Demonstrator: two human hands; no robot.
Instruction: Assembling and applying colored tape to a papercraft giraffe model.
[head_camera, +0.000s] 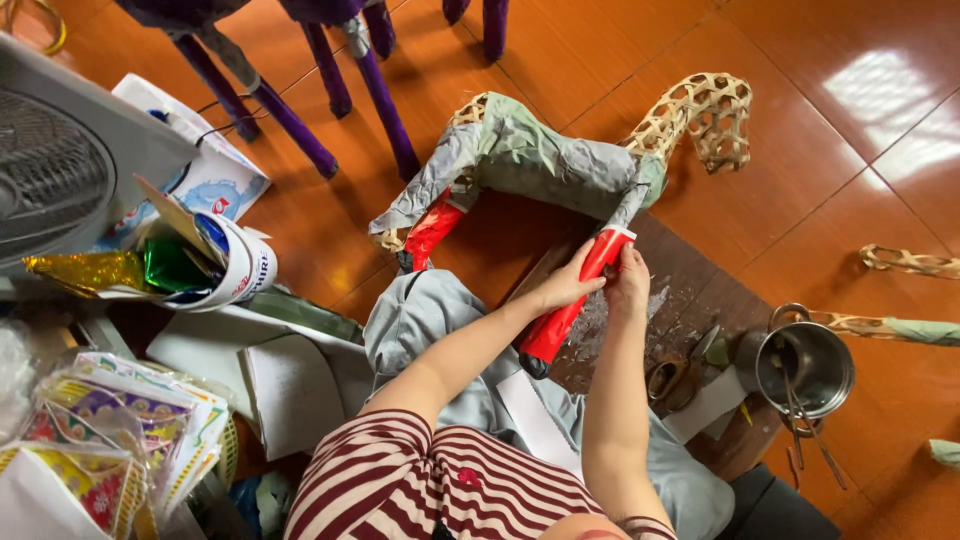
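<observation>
Far left, a fan sat half out of view, with a roll of shiny foil paper and a stack of printed paper packets below it. Purple legs stood along the top edge, their bodies cut off.

Then me: my left hand lay curled against the red paper on the frame leg, fingers pressed together along the wrap. My right hand pinched the top edge of that same red paper, just where it met the grey-papered woven frame. The frame stood on the floor in front of my knees, its bare woven neck curving up to the right.

To do this well, I judged I needed the paper pulled taut and smoothed downward, with the seam pressed flat before letting go, and no wrinkles at the joint.

Further right, scissors and a metal pot with sticks in it sat on a dark board.

The other red leg was partly hidden by the frame; whether my fingertips held glue I couldn't tell.
</observation>
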